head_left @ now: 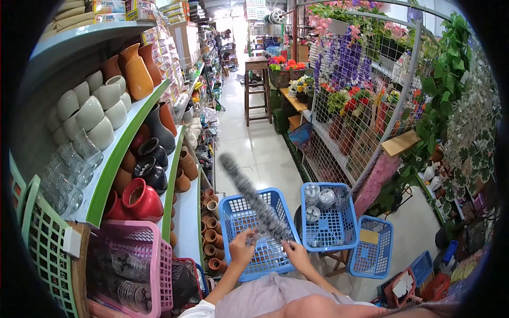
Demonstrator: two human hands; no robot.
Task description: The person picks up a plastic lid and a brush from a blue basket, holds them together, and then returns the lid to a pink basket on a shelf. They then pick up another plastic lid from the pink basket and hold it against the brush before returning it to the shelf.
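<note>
A long grey fluffy duster [249, 193] slants up and to the left in front of me, above a blue plastic basket [229, 212]. My right hand [298, 256] is closed around its lower end. At the duster's left side, my left hand [243, 249] pinches its grey fibres near the lower part; the fingertips are partly hidden. The blue basket below shows its latticed bottom. Just right of it, a second blue basket [331, 233] holds several clear glass pieces [327, 198].
Shelves on the left carry white pots [95, 117], clear glass vases [71, 161], a red vase [143, 200] and small clay pots [212, 237]. A pink basket [161, 265] stands below. A wire rack [366, 69] with artificial flowers, a stool [256, 87] and another blue basket [389, 246] are rightward.
</note>
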